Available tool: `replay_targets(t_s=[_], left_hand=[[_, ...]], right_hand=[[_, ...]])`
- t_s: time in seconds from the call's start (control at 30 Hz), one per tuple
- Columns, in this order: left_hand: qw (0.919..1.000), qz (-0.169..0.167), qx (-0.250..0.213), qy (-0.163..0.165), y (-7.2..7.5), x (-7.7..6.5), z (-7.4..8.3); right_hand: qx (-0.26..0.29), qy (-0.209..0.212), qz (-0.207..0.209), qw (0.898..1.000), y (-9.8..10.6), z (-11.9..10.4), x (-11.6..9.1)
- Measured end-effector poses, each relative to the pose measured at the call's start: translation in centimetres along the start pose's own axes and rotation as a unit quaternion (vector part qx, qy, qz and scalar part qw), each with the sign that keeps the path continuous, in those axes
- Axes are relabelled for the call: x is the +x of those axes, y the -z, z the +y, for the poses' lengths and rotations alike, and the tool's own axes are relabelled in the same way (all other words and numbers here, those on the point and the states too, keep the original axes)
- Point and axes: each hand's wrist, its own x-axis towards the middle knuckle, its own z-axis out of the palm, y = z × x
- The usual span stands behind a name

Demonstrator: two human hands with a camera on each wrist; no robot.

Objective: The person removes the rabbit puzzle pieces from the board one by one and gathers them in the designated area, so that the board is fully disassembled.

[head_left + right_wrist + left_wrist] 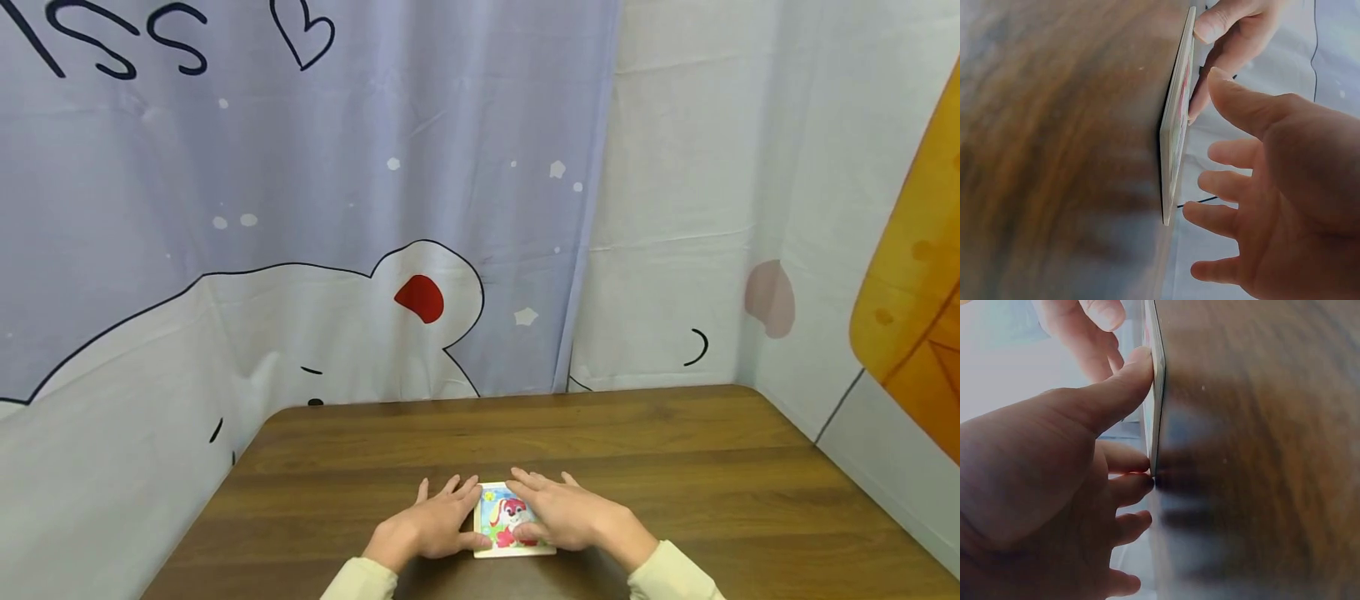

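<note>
A thin square picture board (504, 518) with a pale rim lies flat on the table, showing a cartoon rabbit with pink ears. My left hand (438, 525) is at its left side, fingers spread. In the left wrist view the thumb of this hand (1054, 437) rests on the board's rim (1159, 375), and its forefinger tip is right at the far corner. My right hand (573, 512) is over the right part of the picture, covering some of it. From the right wrist view, this hand (1285, 181) has straight, spread fingers just above the board (1175, 137).
The brown wooden table (360, 450) has rounded far corners. Behind it hangs a printed curtain (300, 183) with a bear-like outline, and a pale cloth (675, 208) covers the right side. Light sleeves (363, 579) reach both wrists.
</note>
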Motion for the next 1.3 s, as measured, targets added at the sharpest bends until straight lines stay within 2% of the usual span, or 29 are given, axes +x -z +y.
replay_targets(t_s=[0.1,0.2,0.37,0.5,0.73,0.93,1.1,1.3], left_hand=[[1.0000,0.000,0.000,0.004,0.0,0.0,0.0],[1.0000,0.001,0.001,0.006,0.1,0.0,0.1],[0.9999,0.003,-0.006,0.012,0.1,-0.1,0.3],[0.9998,0.000,-0.007,0.016,0.0,0.2,0.7],[0.9980,-0.018,0.036,0.049,0.6,1.2,1.8],[0.9970,-0.013,0.046,0.061,0.7,1.3,2.0],[0.9970,-0.004,0.049,0.059,0.8,1.3,2.1],[0.9973,-0.014,0.032,0.064,0.7,1.2,2.0]], right_hand=[[-0.008,0.007,0.000,1.000,0.0,-0.1,0.3],[-0.015,0.034,0.007,0.999,0.0,-0.2,0.7],[0.014,0.082,0.016,0.996,0.2,-0.3,1.6],[0.060,0.067,0.013,0.996,0.4,-0.1,1.7],[0.133,0.030,0.027,0.990,0.8,1.1,1.3],[0.144,0.042,0.034,0.988,0.6,0.9,1.7],[0.188,0.044,0.031,0.981,0.4,0.8,2.2],[0.204,0.054,0.032,0.977,0.2,1.1,3.0]])
